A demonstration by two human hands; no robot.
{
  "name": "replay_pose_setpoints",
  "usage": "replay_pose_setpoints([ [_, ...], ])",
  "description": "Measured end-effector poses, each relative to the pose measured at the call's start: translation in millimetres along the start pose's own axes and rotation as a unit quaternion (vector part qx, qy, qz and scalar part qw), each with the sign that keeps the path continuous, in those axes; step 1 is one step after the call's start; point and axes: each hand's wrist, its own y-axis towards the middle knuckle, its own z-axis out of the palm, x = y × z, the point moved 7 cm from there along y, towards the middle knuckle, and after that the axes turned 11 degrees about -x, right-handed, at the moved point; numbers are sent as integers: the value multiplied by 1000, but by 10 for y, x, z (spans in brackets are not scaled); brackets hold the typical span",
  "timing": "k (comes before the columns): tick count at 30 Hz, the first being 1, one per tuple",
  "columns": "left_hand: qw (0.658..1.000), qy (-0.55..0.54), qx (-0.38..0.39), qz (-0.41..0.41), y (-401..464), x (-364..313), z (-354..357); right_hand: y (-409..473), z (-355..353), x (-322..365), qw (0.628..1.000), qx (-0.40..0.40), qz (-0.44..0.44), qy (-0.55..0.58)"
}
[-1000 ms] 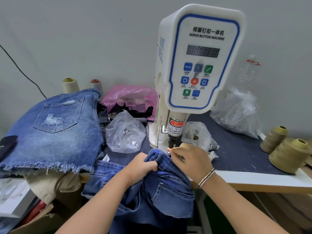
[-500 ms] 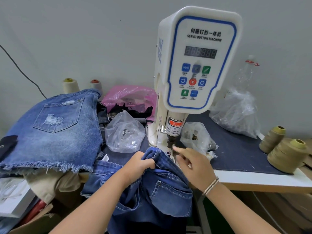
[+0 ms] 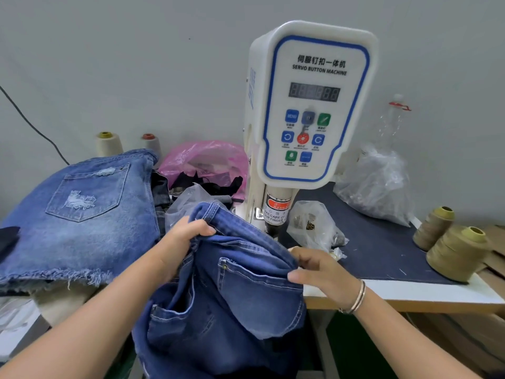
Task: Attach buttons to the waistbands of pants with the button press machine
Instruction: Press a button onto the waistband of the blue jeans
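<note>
A worker's left hand (image 3: 182,243) and right hand (image 3: 318,272) both grip the waistband of a pair of dark blue denim pants (image 3: 232,285), fingers curled into the thick, double-stitched fabric, now lifted in front of the button press machine (image 3: 308,110) rather than lying under its ram (image 3: 274,214); a second ago the right hand was at the press point itself. The withdrawal suggests one button is set and the garment is coming away, though no button is visible on the bunched cloth. Beside the glossy white machine lie crinkled clear plastic bags (image 3: 314,228) of small metal parts on a navy mat (image 3: 382,250); a faded, frayed pair of denim shorts (image 3: 79,212) tops the pile at left, and matte olive thread cones (image 3: 456,253) stand at right
</note>
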Motion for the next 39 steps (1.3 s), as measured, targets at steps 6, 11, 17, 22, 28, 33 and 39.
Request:
replay_pose_setpoints([
  [6,903,361,98,212,-212,-270,46,-26,67,361,980,-109,-51,161],
  [11,818,504,149,236,-604,-335,494,53,100,869,980,-127,-153,29],
  [17,839,451,242,184,-575,-422,591,31,58,1084,990,-20,-137,-14],
  [22,854,387,333,105,-610,-414,430,-105,-16,555,953,157,32,-257],
  [28,940,186,286,16,-425,-392,330,-43,-90,669,973,54,3,224],
  [33,893,401,204,-22,-224,308,100,57,98,-308,973,-26,215,86],
  [39,947,315,43,35,58,353,145,332,-36,-337,958,-137,168,189],
])
